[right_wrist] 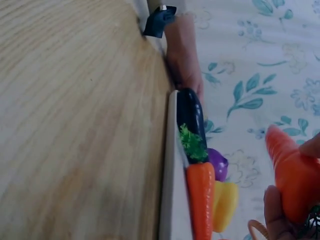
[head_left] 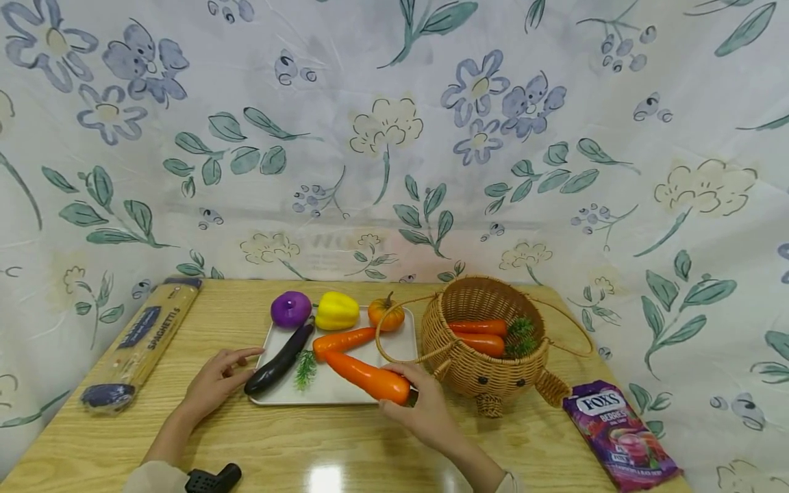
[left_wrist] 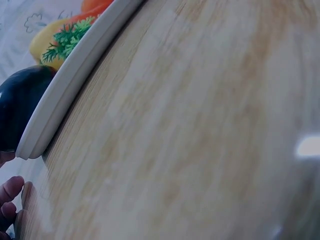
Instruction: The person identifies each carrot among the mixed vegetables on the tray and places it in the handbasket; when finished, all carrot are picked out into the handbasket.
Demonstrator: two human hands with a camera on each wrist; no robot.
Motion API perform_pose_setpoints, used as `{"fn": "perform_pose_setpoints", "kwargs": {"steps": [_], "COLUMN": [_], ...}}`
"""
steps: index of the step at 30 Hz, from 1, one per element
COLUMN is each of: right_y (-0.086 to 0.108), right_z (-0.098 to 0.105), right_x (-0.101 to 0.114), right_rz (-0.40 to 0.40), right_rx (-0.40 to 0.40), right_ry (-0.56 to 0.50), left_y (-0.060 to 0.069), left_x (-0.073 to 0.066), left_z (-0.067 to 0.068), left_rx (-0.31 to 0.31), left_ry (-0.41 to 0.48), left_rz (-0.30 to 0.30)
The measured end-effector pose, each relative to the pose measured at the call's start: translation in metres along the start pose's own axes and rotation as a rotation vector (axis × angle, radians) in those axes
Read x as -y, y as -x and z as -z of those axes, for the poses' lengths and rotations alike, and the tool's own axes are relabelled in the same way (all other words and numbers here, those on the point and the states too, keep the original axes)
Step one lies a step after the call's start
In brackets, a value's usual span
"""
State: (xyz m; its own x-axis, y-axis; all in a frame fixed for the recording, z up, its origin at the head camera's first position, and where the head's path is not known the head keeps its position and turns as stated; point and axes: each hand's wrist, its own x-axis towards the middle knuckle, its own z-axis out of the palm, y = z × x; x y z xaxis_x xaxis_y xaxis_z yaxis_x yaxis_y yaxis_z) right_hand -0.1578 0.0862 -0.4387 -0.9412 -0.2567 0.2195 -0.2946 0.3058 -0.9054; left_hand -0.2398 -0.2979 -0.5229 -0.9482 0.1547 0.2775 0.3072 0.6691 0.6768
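My right hand grips an orange toy carrot by its thick end, above the front right of a white tray. In the right wrist view, thumb and fingers close round the same carrot. On the tray lie another carrot with green leaves and a dark eggplant. My left hand is at the tray's left edge, beside the eggplant, its fingers loosely extended. Whether those fingertips touch the tray is unclear. A wicker basket to the right holds two carrots.
Along the tray's back sit a purple round vegetable, a yellow bell pepper and a small pumpkin. A spaghetti pack lies left, a purple Fox's candy bag right. The basket's handle loop overhangs the tray.
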Motion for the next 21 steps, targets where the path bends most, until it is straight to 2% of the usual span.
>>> {"fn": "perform_pose_setpoints", "kwargs": {"steps": [6,14,21], "right_y": [-0.009,-0.02,-0.03], "right_z": [0.017,0.039,0.062], "right_x": [0.006,0.01,0.018], "right_rz": [0.019,0.076,0.062], "right_rx": [0.117,0.212,0.309], "right_ry": [0.014,0.015,-0.011], "left_y": [0.0,0.0,0.001], "left_x": [0.002,0.002,0.002], "left_z": [-0.001,-0.001,-0.001], "left_rx": [-0.004,-0.006,-0.002], "left_ry": [0.004,0.012,0.015], "left_rz": [-0.026,-0.04,-0.034]}}
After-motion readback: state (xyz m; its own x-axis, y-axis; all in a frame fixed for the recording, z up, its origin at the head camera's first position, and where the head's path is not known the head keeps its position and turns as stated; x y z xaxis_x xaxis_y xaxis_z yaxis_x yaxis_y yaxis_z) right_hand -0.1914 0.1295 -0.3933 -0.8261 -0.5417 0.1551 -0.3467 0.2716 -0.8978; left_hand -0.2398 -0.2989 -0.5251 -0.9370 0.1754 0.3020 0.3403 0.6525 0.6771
